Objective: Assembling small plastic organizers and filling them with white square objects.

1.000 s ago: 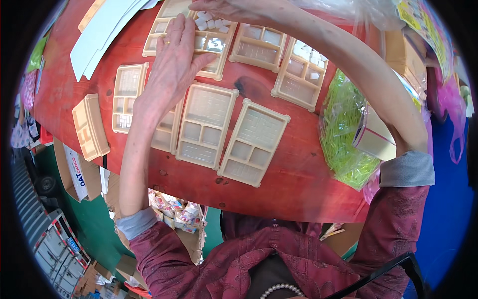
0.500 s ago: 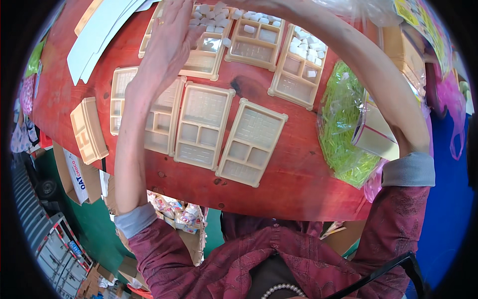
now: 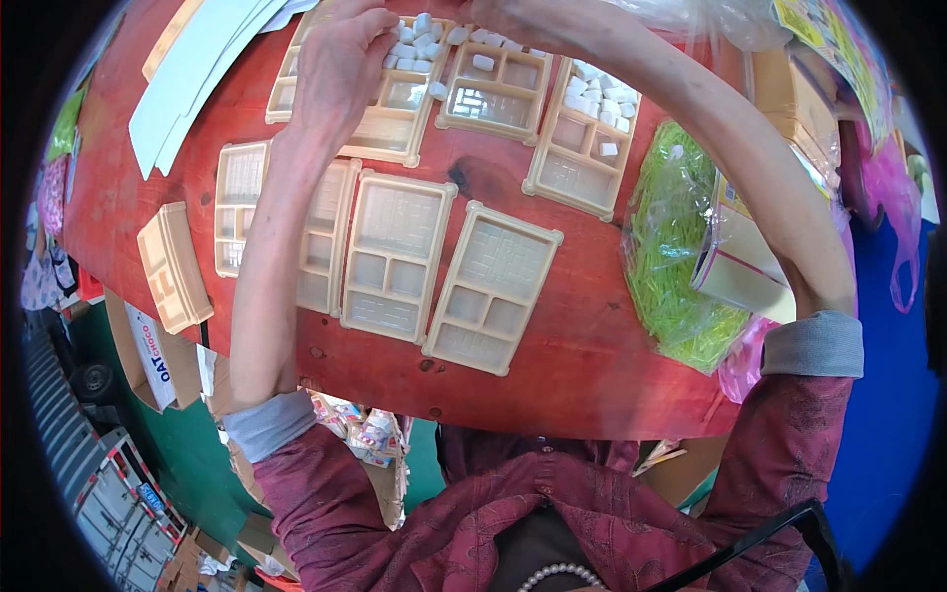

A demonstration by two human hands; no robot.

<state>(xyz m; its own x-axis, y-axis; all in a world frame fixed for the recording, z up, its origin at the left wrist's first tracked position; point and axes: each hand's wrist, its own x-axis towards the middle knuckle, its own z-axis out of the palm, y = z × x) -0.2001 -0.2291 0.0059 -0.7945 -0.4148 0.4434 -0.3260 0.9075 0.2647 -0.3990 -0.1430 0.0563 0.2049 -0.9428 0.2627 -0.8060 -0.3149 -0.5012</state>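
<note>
My left hand (image 3: 340, 64) reaches over the back row of beige compartment trays, its fingers curled together beside a heap of small white marshmallow-like pieces (image 3: 419, 44). Whatever lies between those fingertips is hidden. At the top edge is my right hand (image 3: 498, 14), near the middle back tray (image 3: 493, 106); its fingers are mostly cut off by the frame. One loose white piece (image 3: 438, 91) rests at the edge between two trays. More white pieces fill the large compartment of the right back tray (image 3: 575, 178), with a single one in a small compartment.
Several beige trays (image 3: 400, 212) without white pieces stand in the front row on the red table (image 3: 582, 345). Stacked trays (image 3: 175, 266) sit at the left edge. White sheets (image 3: 192, 79) lie back left. A bag of green shreds (image 3: 681, 257) and cardboard boxes (image 3: 794, 109) line the right.
My left hand has drawn back slightly, and its outstretched fingers have curled in. The right hand stays at the top edge. The tray scene has shifted a little in view.
</note>
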